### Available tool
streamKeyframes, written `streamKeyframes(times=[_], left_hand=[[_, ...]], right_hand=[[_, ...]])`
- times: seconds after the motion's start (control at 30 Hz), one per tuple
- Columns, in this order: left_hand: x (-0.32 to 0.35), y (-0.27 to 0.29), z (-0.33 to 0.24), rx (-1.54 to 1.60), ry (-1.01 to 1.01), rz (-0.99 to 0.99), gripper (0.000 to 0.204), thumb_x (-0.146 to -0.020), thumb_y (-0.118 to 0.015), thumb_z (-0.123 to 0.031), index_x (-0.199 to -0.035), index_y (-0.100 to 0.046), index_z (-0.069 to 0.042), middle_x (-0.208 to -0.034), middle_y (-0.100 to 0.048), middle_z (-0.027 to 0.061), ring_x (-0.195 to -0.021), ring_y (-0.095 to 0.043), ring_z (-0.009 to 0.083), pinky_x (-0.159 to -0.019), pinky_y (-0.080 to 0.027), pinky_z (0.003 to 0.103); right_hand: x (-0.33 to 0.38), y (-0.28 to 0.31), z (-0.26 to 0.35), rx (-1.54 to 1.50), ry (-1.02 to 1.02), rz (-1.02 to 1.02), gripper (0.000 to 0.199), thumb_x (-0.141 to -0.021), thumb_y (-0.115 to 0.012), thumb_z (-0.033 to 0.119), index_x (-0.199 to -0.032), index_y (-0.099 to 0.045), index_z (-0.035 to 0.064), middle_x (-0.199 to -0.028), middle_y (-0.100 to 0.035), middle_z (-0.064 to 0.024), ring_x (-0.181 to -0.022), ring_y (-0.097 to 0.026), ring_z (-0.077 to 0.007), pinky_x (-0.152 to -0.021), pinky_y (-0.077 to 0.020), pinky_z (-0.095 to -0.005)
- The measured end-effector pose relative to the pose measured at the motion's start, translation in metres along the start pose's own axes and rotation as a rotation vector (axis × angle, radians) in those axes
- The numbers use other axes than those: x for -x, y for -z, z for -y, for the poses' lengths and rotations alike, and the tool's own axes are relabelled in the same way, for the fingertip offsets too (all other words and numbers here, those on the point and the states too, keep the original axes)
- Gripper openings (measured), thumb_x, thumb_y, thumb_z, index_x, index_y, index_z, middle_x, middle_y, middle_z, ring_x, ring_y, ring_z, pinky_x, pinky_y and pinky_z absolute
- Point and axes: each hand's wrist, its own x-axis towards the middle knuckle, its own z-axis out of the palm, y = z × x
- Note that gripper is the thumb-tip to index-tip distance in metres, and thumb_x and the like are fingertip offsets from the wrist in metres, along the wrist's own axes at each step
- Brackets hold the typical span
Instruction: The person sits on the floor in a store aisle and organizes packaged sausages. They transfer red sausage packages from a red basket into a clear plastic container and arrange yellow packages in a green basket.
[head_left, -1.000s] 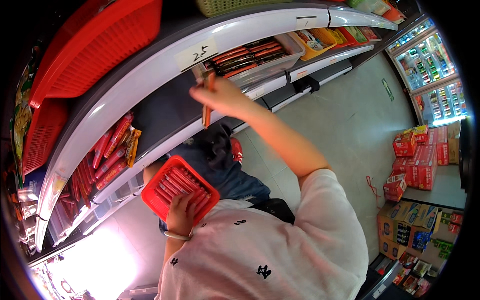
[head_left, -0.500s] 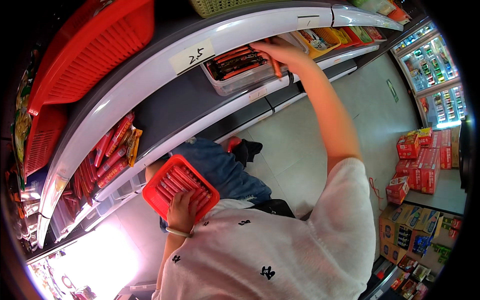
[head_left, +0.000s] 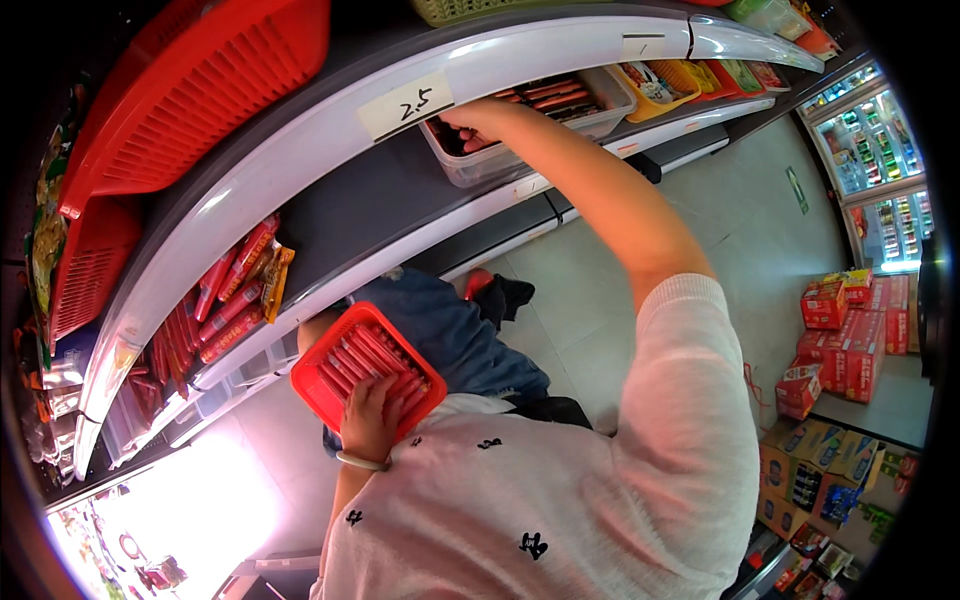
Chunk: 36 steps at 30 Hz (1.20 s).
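Observation:
My left hand [head_left: 370, 415] reaches over the near rim of a small red basket [head_left: 318, 400], gripping it with the fingers curled in over the contents. Several red-wrapped sausage sticks [head_left: 365, 355] lie side by side in this basket, which rests at my lap. On the shelf, my right hand [head_left: 478, 122] is inside a clear plastic tub [head_left: 480, 170], at its left end. Its fingers are bent downward, and I cannot make out what they hold. Dark and red wrapped snack sticks [head_left: 560, 97] fill the tub's right part.
A curved shelf edge [head_left: 250, 150] passes above my right hand. Red sausages [head_left: 235, 290] lie loose on the lower shelf at left. A large red basket [head_left: 225, 100] stands above them. A yellow basket [head_left: 655, 90] sits beside the tub. Red cartons [head_left: 850, 345] are stacked at right.
My right hand has moved from the tub's right end to its left end. The stick that showed by that hand is no longer visible there. My left hand stays on the basket.

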Motion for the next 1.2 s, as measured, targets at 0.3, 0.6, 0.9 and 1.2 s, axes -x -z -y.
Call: streamKeyframes(times=[0.3,0.6,0.9,1.2], left_hand=[[-0.001,0.002,0.0,0.012,-0.062,-0.029,0.035,-0.084,-0.067,-0.018,-0.119,-0.064,-0.013,-0.11,-0.058,0.0127,-0.1,-0.061,0.0331,-0.085,-0.05,0.041],[0.007,0.003,0.001,-0.052,-0.003,-0.104,0.028,-0.084,-0.067,-0.012,-0.111,-0.07,-0.017,-0.103,-0.06,0.0103,-0.091,-0.064,0.0307,-0.077,-0.053,0.04],[0.018,0.016,0.003,-0.127,0.024,-0.139,0.02,-0.083,-0.066,-0.016,-0.104,-0.069,-0.013,-0.091,-0.065,0.0062,-0.084,-0.065,0.0277,-0.074,-0.052,0.04],[0.049,0.035,0.009,-0.249,0.203,-0.475,0.018,-0.085,-0.064,-0.004,-0.103,-0.064,-0.003,-0.1,-0.065,0.0108,-0.084,-0.062,0.0271,-0.077,-0.051,0.037]], right_hand=[[0.024,0.007,0.01,0.277,0.051,-0.04,0.037,-0.094,-0.054,0.041,-0.093,-0.061,0.0042,-0.085,-0.06,-0.006,-0.068,-0.058,-0.0179,-0.06,-0.0548,-0.0337],[0.146,-0.025,-0.037,-0.068,1.194,-0.792,0.013,-0.087,-0.059,0.005,-0.1,-0.063,0.0077,-0.082,-0.063,-0.0061,-0.064,-0.059,-0.0213,-0.058,-0.0462,-0.0321],[0.115,-0.175,-0.332,0.236,0.543,-0.067,0.019,-0.091,-0.057,0.016,-0.107,-0.061,0.0055,-0.101,-0.065,-0.0168,-0.092,-0.063,-0.0378,-0.081,-0.0513,-0.0421],[0.044,-0.237,-0.41,0.533,0.041,0.3,0.066,-0.084,-0.061,0.031,-0.142,-0.039,0.0062,-0.137,-0.046,-0.0268,-0.125,-0.048,-0.0406,-0.099,-0.0422,-0.0532]])
